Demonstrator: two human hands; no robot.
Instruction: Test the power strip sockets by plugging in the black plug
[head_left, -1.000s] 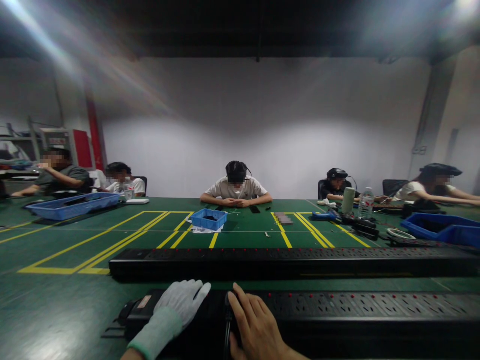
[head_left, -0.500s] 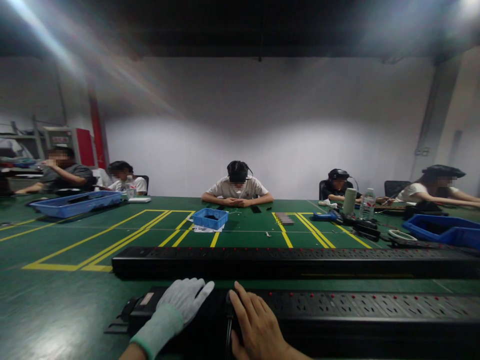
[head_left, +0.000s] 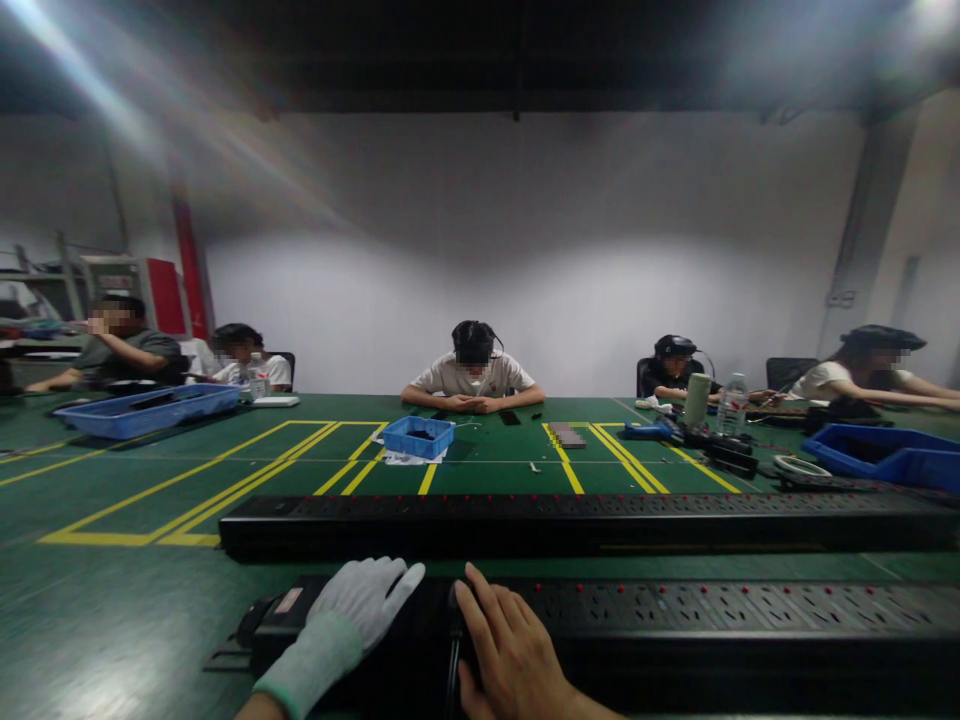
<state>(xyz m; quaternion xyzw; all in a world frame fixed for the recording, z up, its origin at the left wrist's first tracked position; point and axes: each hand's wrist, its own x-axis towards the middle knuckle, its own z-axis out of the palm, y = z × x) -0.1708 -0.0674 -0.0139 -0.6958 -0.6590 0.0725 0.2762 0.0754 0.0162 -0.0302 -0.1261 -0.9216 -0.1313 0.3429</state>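
Observation:
A long black power strip (head_left: pixel 720 635), with a row of sockets and small red parts along its top, lies crosswise in front of me. My left hand (head_left: pixel 364 605), in a whitish glove with a green cuff, rests flat over its left part, fingers stretched out and thumb apart. Bare and close beside it, my right hand (head_left: pixel 510 635) has its fingers together against a black corded piece (head_left: pixel 454 655) standing at the strip. Its thumb is low behind the cord. Where the piece meets the strip is hidden in shadow and by my fingers.
Another black power strip (head_left: pixel 585 530) lies parallel just beyond. Farther off are a small blue bin (head_left: pixel 418 447), a long blue tray (head_left: pixel 150 423), a blue bin (head_left: pixel 885 470) on the right, and a water bottle (head_left: pixel 732 408). Several people sit across the green table (head_left: pixel 112 620).
Both hands keep nearly the same pose on the strip. The whole view has shifted slightly, with things appearing a little farther left.

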